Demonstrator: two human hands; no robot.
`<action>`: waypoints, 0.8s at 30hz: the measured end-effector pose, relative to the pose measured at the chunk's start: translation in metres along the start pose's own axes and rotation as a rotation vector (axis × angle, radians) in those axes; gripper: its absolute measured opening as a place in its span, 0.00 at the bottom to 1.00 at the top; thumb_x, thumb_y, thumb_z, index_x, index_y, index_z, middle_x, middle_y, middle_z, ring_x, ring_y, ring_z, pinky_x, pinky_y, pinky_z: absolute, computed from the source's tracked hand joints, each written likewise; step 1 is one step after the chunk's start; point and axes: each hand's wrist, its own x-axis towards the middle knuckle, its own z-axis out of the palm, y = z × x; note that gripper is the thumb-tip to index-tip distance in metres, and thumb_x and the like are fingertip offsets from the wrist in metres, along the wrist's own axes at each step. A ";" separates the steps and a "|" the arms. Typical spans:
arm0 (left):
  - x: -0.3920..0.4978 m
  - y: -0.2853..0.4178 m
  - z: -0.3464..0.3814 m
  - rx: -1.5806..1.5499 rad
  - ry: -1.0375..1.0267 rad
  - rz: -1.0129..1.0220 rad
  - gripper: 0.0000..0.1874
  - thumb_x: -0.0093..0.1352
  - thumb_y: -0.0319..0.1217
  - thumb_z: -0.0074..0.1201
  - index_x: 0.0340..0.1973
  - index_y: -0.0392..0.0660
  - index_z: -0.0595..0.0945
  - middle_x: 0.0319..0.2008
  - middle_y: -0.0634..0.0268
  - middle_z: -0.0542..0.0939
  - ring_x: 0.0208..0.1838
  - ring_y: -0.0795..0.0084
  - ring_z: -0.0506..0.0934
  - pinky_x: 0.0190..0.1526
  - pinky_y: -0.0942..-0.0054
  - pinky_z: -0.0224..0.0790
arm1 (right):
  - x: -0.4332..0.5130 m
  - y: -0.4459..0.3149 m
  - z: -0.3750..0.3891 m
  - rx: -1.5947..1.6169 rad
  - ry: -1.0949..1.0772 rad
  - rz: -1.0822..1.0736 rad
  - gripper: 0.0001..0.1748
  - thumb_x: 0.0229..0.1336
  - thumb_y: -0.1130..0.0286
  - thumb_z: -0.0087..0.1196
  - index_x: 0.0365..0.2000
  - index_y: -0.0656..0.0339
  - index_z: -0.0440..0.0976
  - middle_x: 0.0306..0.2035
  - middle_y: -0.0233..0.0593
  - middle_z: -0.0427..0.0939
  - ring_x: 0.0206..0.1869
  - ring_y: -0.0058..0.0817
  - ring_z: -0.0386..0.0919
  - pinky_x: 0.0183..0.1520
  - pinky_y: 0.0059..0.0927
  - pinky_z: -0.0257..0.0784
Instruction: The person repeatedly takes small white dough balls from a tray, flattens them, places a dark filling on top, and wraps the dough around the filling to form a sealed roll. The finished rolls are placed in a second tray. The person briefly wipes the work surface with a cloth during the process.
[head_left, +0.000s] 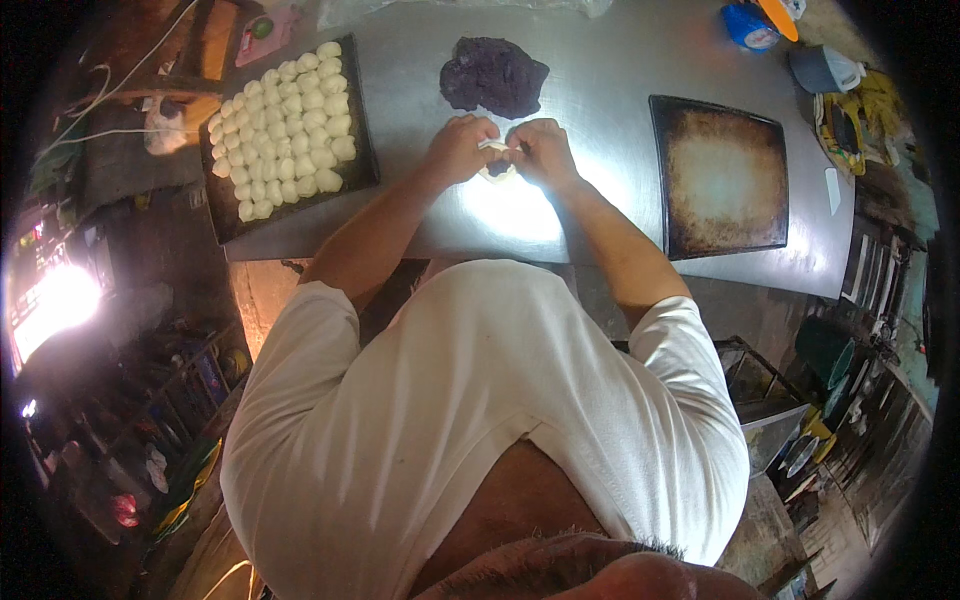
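Between my two hands is a small piece of white dough (498, 174) with a dab of dark purple filling (497, 165) at its centre. My left hand (463, 148) grips the left edge of the dough, thumb turned inward. On the other side my right hand (541, 152) pinches the right edge. The fingers partly cover the piece. Just beyond my hands a large lump of dark purple paste (491, 77) lies on the metal table (405, 82). To the left, rows of white dough balls (289, 127) fill much of a dark baking tray (363, 112).
A browned, bare baking tray (724, 180) lies on the right of the table. Farther back stand a blue kitchen scale (750, 28) and a grey pitcher (825, 69). A white flat scraper-like piece (832, 191) rests near the right edge. A white cord (124, 135) runs at the left.
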 end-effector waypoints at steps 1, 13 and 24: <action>-0.002 -0.003 0.002 0.073 0.078 0.033 0.19 0.67 0.39 0.71 0.52 0.44 0.89 0.48 0.52 0.85 0.51 0.50 0.83 0.57 0.54 0.75 | 0.001 -0.005 -0.002 -0.002 0.051 0.018 0.14 0.51 0.61 0.72 0.39 0.49 0.89 0.46 0.36 0.86 0.55 0.49 0.79 0.59 0.48 0.75; -0.028 0.003 0.018 0.104 0.152 -0.068 0.18 0.68 0.42 0.68 0.51 0.53 0.90 0.47 0.52 0.84 0.54 0.48 0.80 0.59 0.49 0.72 | -0.008 -0.009 0.002 -0.066 -0.010 0.049 0.17 0.54 0.54 0.72 0.41 0.49 0.86 0.46 0.38 0.85 0.56 0.48 0.77 0.63 0.52 0.69; -0.038 0.001 0.029 0.016 0.144 -0.128 0.18 0.67 0.47 0.69 0.49 0.56 0.91 0.46 0.57 0.84 0.53 0.51 0.80 0.58 0.50 0.71 | -0.012 -0.018 -0.013 -0.019 -0.116 0.038 0.18 0.57 0.56 0.70 0.44 0.54 0.86 0.46 0.40 0.85 0.60 0.46 0.76 0.65 0.53 0.67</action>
